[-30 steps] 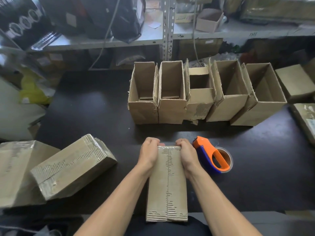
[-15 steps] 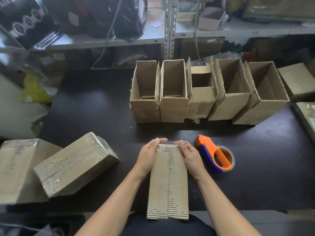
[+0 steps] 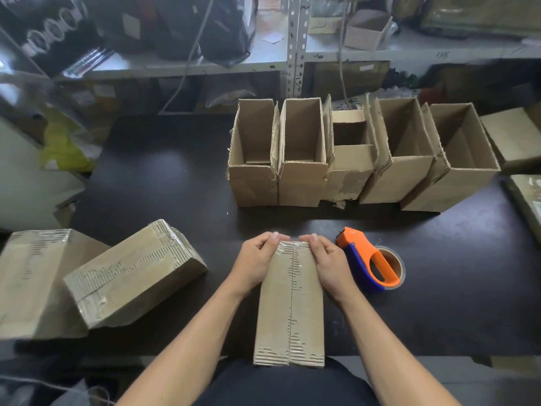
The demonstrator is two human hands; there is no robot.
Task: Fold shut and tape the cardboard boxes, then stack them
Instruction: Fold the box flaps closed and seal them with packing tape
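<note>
You are keeping a long, narrow taped box [image 3: 289,306] lying flat right in front of you, its near end hanging over the edge of the dark table [image 3: 439,303] and its far end pointing away from you. A strip of clear tape is running down its centre seam. Your left hand [image 3: 257,263] is gripping the far left corner, fingers curled over the end and thumb lying on top. Your right hand [image 3: 326,263] is gripping the far right corner the same way, and the fingertips of both hands are nearly meeting at the far edge.

Just beside your right hand, an orange-and-blue tape dispenser [image 3: 371,265] is lying on the table with its roll facing right. Off to your left, two sealed boxes are sitting at the table's edge: a tilted one [image 3: 131,273] is leaning against a flatter one [image 3: 32,282].

Farther back, five open boxes [image 3: 363,153] are standing side by side in a row, flaps up, touching or nearly touching one another. Beyond them, a metal shelving unit [image 3: 295,48] is carrying bags and a small open carton [image 3: 367,29].
</note>
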